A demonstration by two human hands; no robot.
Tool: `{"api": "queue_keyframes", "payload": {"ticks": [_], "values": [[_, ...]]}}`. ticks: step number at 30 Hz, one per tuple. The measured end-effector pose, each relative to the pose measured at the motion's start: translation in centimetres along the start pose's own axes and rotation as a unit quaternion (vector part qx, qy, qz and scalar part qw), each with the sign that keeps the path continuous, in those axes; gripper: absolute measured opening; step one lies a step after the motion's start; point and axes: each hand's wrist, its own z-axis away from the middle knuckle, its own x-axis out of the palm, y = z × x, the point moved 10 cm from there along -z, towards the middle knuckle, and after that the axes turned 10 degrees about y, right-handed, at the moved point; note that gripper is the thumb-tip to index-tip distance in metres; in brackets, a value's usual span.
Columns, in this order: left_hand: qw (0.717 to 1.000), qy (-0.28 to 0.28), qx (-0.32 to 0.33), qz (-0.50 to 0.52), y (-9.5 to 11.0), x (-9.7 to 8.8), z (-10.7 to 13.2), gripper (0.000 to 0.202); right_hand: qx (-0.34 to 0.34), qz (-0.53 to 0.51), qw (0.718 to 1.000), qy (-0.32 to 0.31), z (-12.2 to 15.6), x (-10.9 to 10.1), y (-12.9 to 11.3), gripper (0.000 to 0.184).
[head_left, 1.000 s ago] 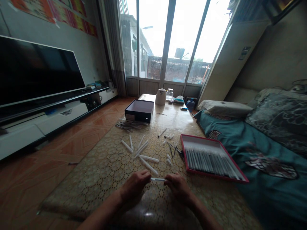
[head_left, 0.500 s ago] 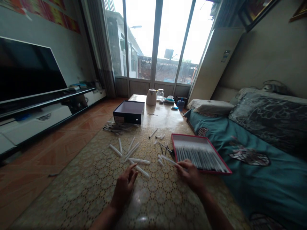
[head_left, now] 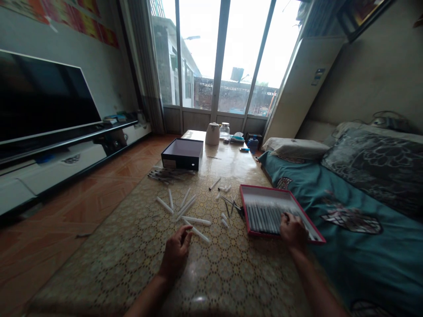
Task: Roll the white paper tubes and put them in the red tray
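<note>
1. One bed with a teal cover (head_left: 350, 220), along the right side of the room, with a grey patterned quilt (head_left: 373, 163) heaped at its far side and a pale pillow (head_left: 295, 148) at its far end.
2. One low table (head_left: 228, 165) with a glossy top, covered on its near part by a gold lattice-pattern mat (head_left: 112, 273).
3. One flat-screen television (head_left: 42, 99), dark, on a white cabinet to the left.
4. One shallow tray with a red rim (head_left: 280, 193), on the mat at the table's right edge, just beside the bed, holding close rows of white tubes (head_left: 267, 219) with grey-toned lengths.
5. One open dark box (head_left: 182, 154), on the table's far part, left of centre.
6. Two bare hands, both the person's own. Right hand (head_left: 292, 231): inside the tray, fingers (head_left: 287, 216) bent down onto the near rows of tubes; whether it grips any tube cannot be told. Left hand (head_left: 175, 253): above the mat, fingers loosely curved and parted from the palm, holding nothing.
7. One white kettle (head_left: 212, 134) and one glass jar (head_left: 224, 130), together at the table's far end.
8. One bundle of thin dark rods (head_left: 167, 175), on the mat just in front of the box.
9. About a dozen loose white tubes, scattered on the mat between the hands and the box; one loose tube (head_left: 201, 234) lies just beside the left hand's fingertips.
</note>
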Motion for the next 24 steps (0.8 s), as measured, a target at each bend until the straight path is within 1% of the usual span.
{"api": "queue_keyframes", "payload": {"ticks": [2,4,5,7,9,10,12,14,16,18,21,23,24], "values": [[1.000,0.001,0.004,0.004,0.0,0.0,0.1,0.028,-0.044,-0.069,0.996,0.030,1.0,-1.0,-2.0,0.035],[1.000,-0.001,0.004,0.002,0.0,0.0,0.2,0.024,-0.092,-0.162,0.982,0.030,3.1,-1.8,-4.8,0.035],[1.000,-0.002,0.004,0.000,0.0,0.0,0.2,0.023,-0.113,-0.206,0.972,0.016,4.5,-2.0,-6.3,0.034],[1.000,-0.007,0.008,-0.008,0.2,0.0,0.3,0.021,-0.156,-0.274,0.947,-0.054,7.8,-1.6,-9.8,0.030],[0.999,-0.026,0.015,-0.026,0.6,0.3,0.1,0.018,-0.180,-0.308,0.927,-0.116,10.9,-1.1,-12.7,0.026],[0.998,-0.041,0.014,-0.045,0.7,0.5,-0.1,0.016,-0.185,-0.313,0.921,-0.138,12.1,-0.7,-13.8,0.024],[0.992,-0.075,0.005,-0.097,0.5,1.2,-0.4,0.014,-0.178,-0.301,0.923,-0.158,13.4,0.0,-15.1,0.022],[0.984,-0.099,0.013,-0.144,0.7,1.7,-0.8,0.021,-0.164,-0.279,0.933,-0.160,13.7,0.8,-15.5,0.021],[0.977,-0.116,0.048,-0.173,1.5,2.3,-1.0,0.030,-0.160,-0.263,0.939,-0.155,13.4,1.5,-15.7,0.020],[0.969,-0.138,0.083,-0.190,2.2,3.0,-0.7,0.028,-0.164,-0.251,0.942,-0.150,12.8,2.1,-15.8,0.020],[0.961,-0.165,0.108,-0.194,2.8,3.5,0.1,0.022,-0.172,-0.206,0.950,-0.161,11.8,3.3,-16.0,0.022],[0.965,-0.161,0.114,-0.172,3.1,3.4,0.3,0.022,-0.177,-0.163,0.954,-0.180,11.1,4.1,-16.3,0.024],[0.970,-0.150,0.116,-0.149,3.2,3.2,0.2,0.021,-0.179,-0.142,0.954,-0.192,10.7,4.5,-16.5,0.024]]}}
